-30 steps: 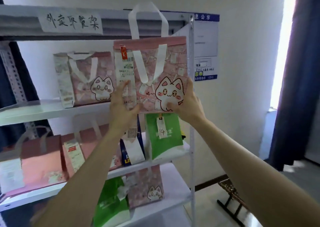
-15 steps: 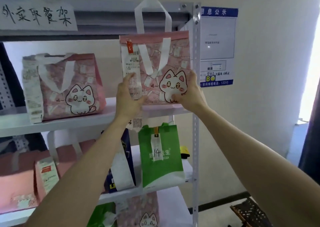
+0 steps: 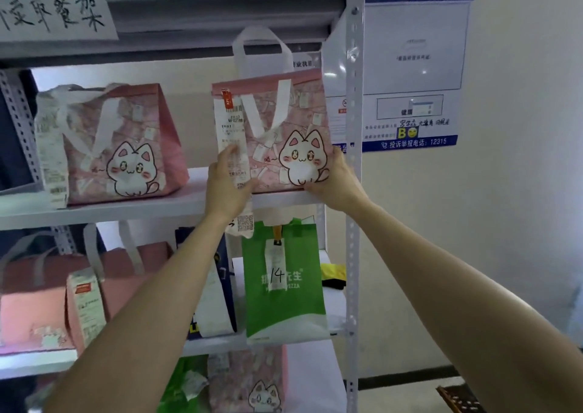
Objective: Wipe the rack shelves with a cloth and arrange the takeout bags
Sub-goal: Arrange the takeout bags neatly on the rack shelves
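Below the gripped pink cat bag (image 3: 293, 109), "14" is handwritten on a slip (image 3: 275, 264) on the green bag (image 3: 299, 308), which is printed "PIZZA". Right of the grip, "12315" is printed on the wall notice (image 3: 441, 34).

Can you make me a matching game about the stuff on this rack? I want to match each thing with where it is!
Things:
1. pink cat-print fabric bag on the right
2. green fabric bag
3. yellow cloth

Places:
A. wears a paper tag marked 14
B. right end of the middle shelf
C. gripped by the left hand and right hand

Pairs: 1-C, 2-A, 3-B
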Motion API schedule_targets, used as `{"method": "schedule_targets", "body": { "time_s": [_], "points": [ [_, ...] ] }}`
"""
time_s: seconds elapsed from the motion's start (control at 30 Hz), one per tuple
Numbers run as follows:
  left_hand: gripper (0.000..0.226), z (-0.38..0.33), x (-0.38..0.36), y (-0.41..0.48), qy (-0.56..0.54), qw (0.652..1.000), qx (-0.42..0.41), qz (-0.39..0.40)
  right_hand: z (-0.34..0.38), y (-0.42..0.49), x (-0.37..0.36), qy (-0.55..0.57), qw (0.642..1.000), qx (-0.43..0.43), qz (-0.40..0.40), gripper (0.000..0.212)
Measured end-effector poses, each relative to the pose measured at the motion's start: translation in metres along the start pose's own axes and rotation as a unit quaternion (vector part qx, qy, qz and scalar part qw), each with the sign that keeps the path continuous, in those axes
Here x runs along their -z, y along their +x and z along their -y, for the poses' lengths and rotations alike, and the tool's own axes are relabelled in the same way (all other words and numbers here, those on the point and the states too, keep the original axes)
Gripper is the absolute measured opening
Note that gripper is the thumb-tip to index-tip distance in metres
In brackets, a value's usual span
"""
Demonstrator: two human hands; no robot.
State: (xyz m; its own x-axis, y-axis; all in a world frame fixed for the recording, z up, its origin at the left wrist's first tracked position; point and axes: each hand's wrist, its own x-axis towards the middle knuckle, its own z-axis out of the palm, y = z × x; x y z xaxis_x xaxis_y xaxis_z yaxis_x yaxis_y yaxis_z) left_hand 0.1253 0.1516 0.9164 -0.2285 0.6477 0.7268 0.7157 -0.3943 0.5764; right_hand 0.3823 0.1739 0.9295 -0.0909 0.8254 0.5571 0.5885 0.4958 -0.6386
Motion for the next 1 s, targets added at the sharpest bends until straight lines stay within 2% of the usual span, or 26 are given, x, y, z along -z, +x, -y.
{"method": "schedule_targets", "body": {
  "time_s": [0.07,0.1,0.2,0.27,0.37,0.47,0.57,0.63,0.73,0.8,0.87,0.93,1.0],
  "points": [
    [0.087,-0.003,0.006,-0.003,0.0,1.0,0.005,-0.011,0.008,-0.01,0.005,-0.005,1.0,-0.004,-0.02,0.098],
    [0.086,-0.005,0.011,-0.004,-0.003,1.0,0.005,-0.019,0.014,-0.015,0.007,-0.017,0.998,0.002,-0.055,0.097],
    [0.08,-0.004,0.035,-0.006,-0.015,0.999,-0.008,-0.04,0.037,-0.027,0.006,-0.077,0.975,0.069,-0.197,0.081],
    [0.076,-0.001,0.054,-0.007,-0.012,0.998,-0.026,-0.048,0.062,-0.031,-0.003,-0.059,0.963,0.127,-0.228,0.065],
    [0.07,0.015,0.09,-0.009,0.008,0.997,-0.036,-0.071,0.102,-0.035,-0.033,0.008,0.965,0.206,-0.163,0.046],
    [0.066,0.044,0.132,-0.013,0.033,0.993,-0.033,-0.106,0.14,-0.037,-0.079,0.023,0.968,0.244,-0.061,0.044],
    [0.063,0.08,0.177,-0.013,0.053,0.989,-0.012,-0.141,0.168,-0.032,-0.131,0.033,0.974,0.225,0.013,0.054],
    [0.066,0.106,0.208,-0.01,0.067,0.983,0.006,-0.172,0.184,-0.025,-0.163,0.046,0.981,0.182,0.043,0.068],
    [0.086,0.145,0.251,0.002,0.093,0.973,0.045,-0.205,0.205,-0.006,-0.203,0.054,0.992,0.105,0.052,0.091],
    [0.11,0.166,0.274,0.017,0.079,0.974,0.102,-0.185,0.217,0.009,-0.225,0.072,0.995,0.057,0.046,0.101],
    [0.131,0.181,0.288,0.035,0.037,0.981,0.146,-0.124,0.225,0.022,-0.242,0.089,0.995,0.019,0.042,0.105],
    [0.136,0.196,0.297,0.049,0.012,0.986,0.159,-0.055,0.236,0.028,-0.259,0.082,0.996,-0.007,0.04,0.101],
    [0.131,0.216,0.304,0.058,0.02,0.991,0.128,-0.023,0.249,0.027,-0.28,0.072,0.997,-0.015,0.032,0.095]
  ]
}}
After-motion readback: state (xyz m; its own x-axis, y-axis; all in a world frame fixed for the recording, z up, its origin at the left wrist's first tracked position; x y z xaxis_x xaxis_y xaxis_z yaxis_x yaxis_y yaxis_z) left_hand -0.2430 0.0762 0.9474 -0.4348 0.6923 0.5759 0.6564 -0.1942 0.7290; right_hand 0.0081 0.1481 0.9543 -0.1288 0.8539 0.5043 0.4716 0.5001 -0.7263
